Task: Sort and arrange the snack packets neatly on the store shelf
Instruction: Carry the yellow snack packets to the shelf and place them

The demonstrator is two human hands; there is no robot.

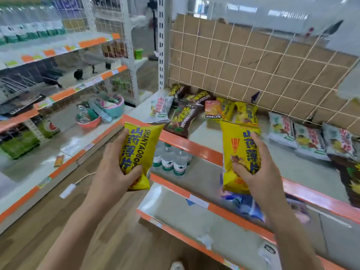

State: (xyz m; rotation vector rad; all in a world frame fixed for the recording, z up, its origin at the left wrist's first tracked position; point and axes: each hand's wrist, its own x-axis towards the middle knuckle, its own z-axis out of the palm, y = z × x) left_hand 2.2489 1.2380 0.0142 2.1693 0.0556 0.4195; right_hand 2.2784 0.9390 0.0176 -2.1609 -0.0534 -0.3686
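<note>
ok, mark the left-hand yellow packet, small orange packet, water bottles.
left-hand yellow packet (136, 147), head view, blue lettering
small orange packet (213, 109), head view, front face
water bottles (168, 165), head view, middle bottle's label

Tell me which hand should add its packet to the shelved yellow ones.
Right, likely. The right hand holds its yellow snack packet just before the shelved yellow packets; the left hand holds its packet farther off, by the shelf corner.

Arms outstretched: left hand (113, 169) grips left packet (141, 136), right hand (256, 168) grips right packet (234, 145).
</note>
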